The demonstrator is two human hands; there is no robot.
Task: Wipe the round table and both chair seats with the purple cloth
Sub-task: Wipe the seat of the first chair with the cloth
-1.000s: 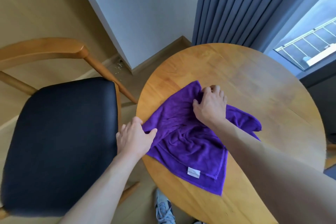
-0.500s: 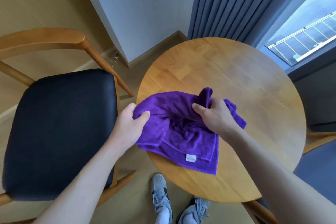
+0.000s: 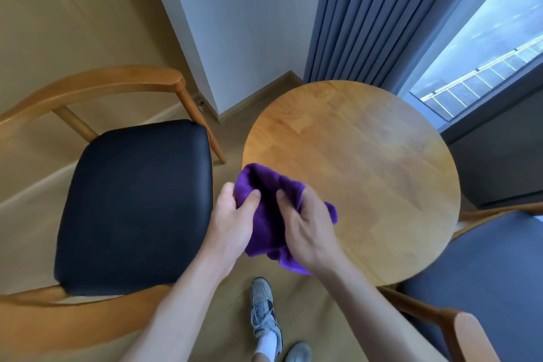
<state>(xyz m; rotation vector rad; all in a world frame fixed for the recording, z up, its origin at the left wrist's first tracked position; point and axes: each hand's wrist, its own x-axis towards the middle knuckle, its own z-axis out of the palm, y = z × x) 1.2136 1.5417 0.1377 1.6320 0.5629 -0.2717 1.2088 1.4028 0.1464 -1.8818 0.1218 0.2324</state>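
Both hands, left hand (image 3: 232,220) and right hand (image 3: 311,229), grasp the bunched purple cloth (image 3: 269,214) at frame centre. The cloth overlaps the round table (image 3: 367,161) edge.

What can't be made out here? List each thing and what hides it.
- Purple cloth, head view: its middle and right side lie under the left hand and right hand, so each grip is partly covered.
- Table: near-left rim hidden by cloth and hands.
- Blue chair seat: cut off by the right edge.
- Black chair seat: dust or smears too fine to tell.
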